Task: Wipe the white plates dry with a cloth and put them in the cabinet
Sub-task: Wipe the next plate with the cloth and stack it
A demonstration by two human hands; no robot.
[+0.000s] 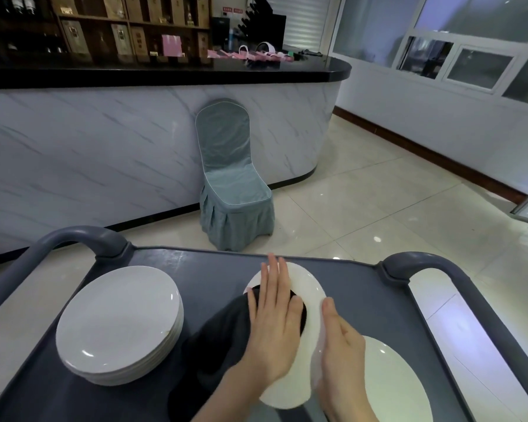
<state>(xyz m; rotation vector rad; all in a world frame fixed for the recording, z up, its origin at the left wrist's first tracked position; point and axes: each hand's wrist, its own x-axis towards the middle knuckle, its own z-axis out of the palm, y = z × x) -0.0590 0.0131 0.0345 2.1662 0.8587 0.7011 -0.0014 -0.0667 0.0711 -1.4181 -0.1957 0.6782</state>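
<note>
Right now, wiping step, nothing stowed yet by the look of it. Biggest first: grey plastic service cart (363,284) fills the lower view, and all the task's plates sit on or over it. A stack of round white ceramic plates (119,321) stands at its left, and a lone white plate (393,385) lies flat at near right. Between them is the tilted white plate (305,284), the one being dried, with its right rim raised.

A dark grey cloth (220,339) drapes from that plate down onto the cart. The left hand (275,324) is spread flat on it, fingers straight and together, pressing the cloth to the plate face. The right hand (345,351) holds the raised right rim, thumb laid along the front.

To do it well:
- Keep the palm flat and sweep from centre out to the rim.
- Turn the plate with the rim hand so no wedge is missed.
- Do the back too.
- Keep the loose cloth tail away from the stack.
- Likely slip risk if the glaze is wet, so the grip on the rim should be firm.

Hidden or unclear:
- The right hand's fingers are behind the plate, unseen.
- The plate's near edge and both forearms are cut off by the frame.
- Wet or dry can't be told on any plate.
- Stack count is unclear.
- No cabinet can be identified in view.
</note>
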